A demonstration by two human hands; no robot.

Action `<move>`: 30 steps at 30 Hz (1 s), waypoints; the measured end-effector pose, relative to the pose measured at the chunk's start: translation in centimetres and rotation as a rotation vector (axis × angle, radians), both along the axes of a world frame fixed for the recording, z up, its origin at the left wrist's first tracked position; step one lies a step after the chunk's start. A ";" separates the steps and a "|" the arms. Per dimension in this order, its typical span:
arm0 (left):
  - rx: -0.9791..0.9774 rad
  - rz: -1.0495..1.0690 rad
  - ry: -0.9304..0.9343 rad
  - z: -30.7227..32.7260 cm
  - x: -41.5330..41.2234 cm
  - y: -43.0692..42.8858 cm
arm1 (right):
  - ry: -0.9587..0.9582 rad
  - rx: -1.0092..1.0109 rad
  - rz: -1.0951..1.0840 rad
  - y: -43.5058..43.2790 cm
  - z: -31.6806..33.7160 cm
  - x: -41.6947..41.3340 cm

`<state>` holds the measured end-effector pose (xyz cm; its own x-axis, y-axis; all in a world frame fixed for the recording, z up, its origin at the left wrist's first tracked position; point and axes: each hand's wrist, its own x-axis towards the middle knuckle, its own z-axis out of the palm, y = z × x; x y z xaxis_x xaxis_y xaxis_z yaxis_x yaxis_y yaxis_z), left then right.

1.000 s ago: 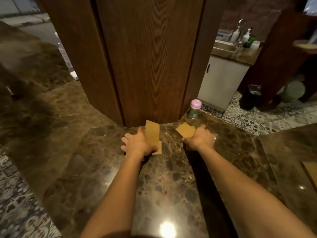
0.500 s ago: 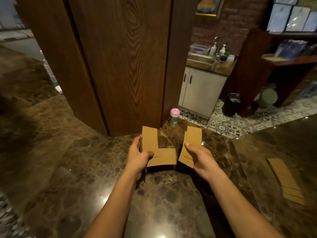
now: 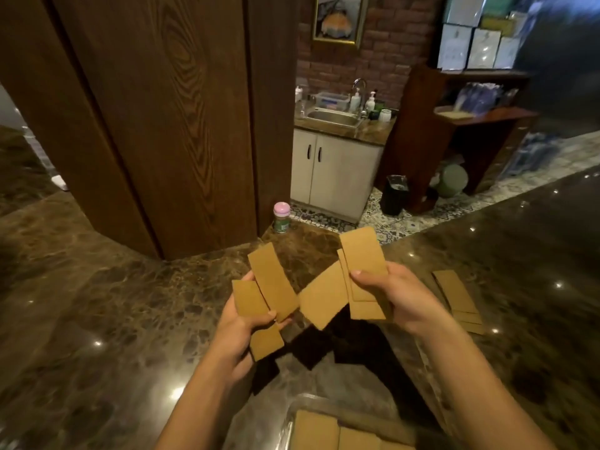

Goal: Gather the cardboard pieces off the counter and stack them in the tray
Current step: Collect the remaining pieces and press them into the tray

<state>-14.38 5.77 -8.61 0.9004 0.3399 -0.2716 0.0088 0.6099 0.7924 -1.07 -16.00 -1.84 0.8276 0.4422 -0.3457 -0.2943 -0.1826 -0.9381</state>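
Both forearms are seen bare, with no sleeves reaching them. The left hand and right hand are ungloved, nails cut short.

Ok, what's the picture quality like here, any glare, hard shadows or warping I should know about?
Head view: dim warm light; small glare spots dot the polished counter; hard black shadows lie under the cardboard pieces held by the left hand and right hand; the wide lens bends the wooden pillar; the tray is cropped at the bottom edge.
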 end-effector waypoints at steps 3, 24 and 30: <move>-0.022 -0.017 0.004 0.5 -1.5 -1.5 | -0.100 -0.037 0.017 -2.2 1.9 -0.5; -0.070 -0.230 -0.048 5.6 -3.8 -10.3 | -0.325 0.193 -0.150 -2.6 -0.7 -10.6; -0.043 -0.271 -0.072 6.4 -4.5 -11.8 | -0.290 0.265 -0.227 -6.0 0.4 -10.2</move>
<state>-18.88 -6.03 -2.26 0.9743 0.0737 -0.2130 0.1210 0.6263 0.7701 -11.24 -22.00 -1.45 0.9597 0.2807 0.0155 -0.0172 0.1138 -0.9933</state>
